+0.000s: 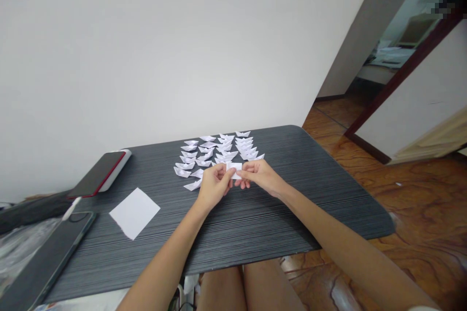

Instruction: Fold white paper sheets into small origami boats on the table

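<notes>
A small folded piece of white paper (234, 169) is pinched between my two hands above the dark striped table (292, 194). My left hand (214, 185) grips its left end with thumb and fingers. My right hand (260, 175) grips its right end. Just beyond my hands lie several small white folded paper boats (219, 150) in rows on the table. A flat white square paper sheet (134, 213) lies to the left of my left forearm.
A phone with a red edge (98, 174) rests on a white object at the table's back left. A dark tablet (47, 257) with a white cable lies at the front left. White wall behind; wooden floor and a doorway to the right.
</notes>
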Motion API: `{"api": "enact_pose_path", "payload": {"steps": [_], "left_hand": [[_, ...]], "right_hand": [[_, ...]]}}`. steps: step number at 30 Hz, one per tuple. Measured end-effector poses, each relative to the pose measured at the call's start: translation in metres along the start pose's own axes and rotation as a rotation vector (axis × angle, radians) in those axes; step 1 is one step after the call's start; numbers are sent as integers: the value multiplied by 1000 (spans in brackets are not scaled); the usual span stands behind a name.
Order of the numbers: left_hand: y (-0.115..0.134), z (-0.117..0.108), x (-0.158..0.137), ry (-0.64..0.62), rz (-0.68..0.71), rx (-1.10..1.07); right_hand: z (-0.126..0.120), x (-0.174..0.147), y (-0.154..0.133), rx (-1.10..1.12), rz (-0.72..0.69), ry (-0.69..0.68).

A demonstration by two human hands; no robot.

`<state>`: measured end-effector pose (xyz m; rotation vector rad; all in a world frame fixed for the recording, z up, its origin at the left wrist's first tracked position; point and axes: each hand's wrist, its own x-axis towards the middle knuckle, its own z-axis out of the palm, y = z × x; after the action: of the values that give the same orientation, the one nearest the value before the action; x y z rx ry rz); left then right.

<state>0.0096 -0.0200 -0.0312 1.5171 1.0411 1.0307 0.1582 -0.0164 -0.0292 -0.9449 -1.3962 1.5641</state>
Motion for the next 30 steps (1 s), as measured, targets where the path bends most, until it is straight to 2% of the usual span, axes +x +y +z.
{"api": "enact_pose_path", "payload": {"steps": [3, 6, 9, 16, 20, 23, 27, 30], "left_hand": [[2, 0, 0, -76, -2, -25], [4, 1, -1, -153, 17, -103], [6, 1, -1, -161, 34, -185], [4, 1, 0, -136, 102, -246], [4, 1, -3, -54, 172, -139], [5, -2, -5, -33, 216, 29], [7, -6, -5, -67, 382, 303], [7, -6, -3, -1, 493, 377]], "right_hand": [[0, -1, -1, -53, -15, 7], [0, -1, 1, -70, -83, 91], [0, 0, 2, -65, -137, 131], [1, -1, -1, -16, -147, 103], [3, 0, 1, -25, -175, 117], [3, 1, 3, -42, -180, 142], [2, 2, 4, -54, -172, 203], [2, 1, 2, -62, -154, 175]]}}
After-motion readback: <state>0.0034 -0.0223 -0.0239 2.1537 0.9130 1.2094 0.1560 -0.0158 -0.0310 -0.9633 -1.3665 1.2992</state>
